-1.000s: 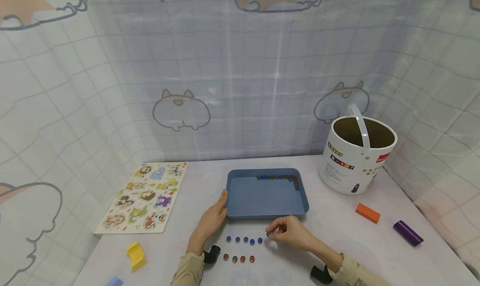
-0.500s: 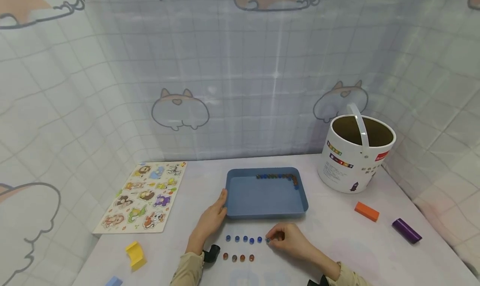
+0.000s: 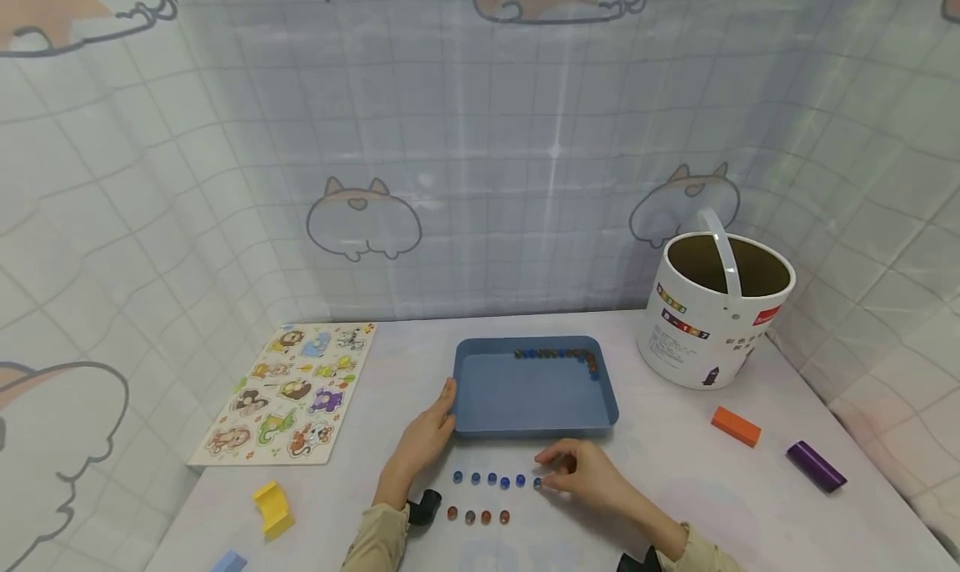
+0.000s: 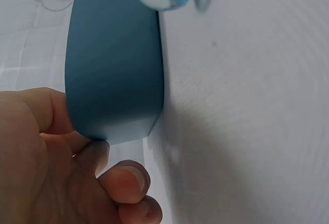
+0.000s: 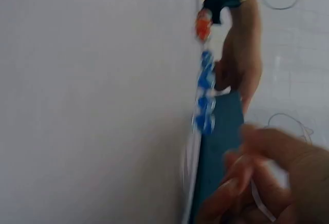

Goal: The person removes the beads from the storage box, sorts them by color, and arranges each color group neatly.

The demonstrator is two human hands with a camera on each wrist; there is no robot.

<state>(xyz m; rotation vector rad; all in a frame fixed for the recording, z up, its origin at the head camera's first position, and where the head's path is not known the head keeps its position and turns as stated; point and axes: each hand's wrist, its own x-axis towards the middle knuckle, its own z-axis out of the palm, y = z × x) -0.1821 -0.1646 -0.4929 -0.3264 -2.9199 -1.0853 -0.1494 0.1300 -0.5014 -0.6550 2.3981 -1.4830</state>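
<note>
We've got our left hand (image 3: 422,440), fingers relaxed, against the left side of the blue tray (image 3: 534,401). Right hand (image 3: 588,476) is empty, thumb and finger parted, right by the end marble (image 3: 537,484) of the blue row (image 3: 492,479) out front.

Your left hand (image 3: 422,439) points forward, some fingers loosely bent; your right hand (image 3: 588,476) angles leftward, thumb and forefinger parted.
</note>
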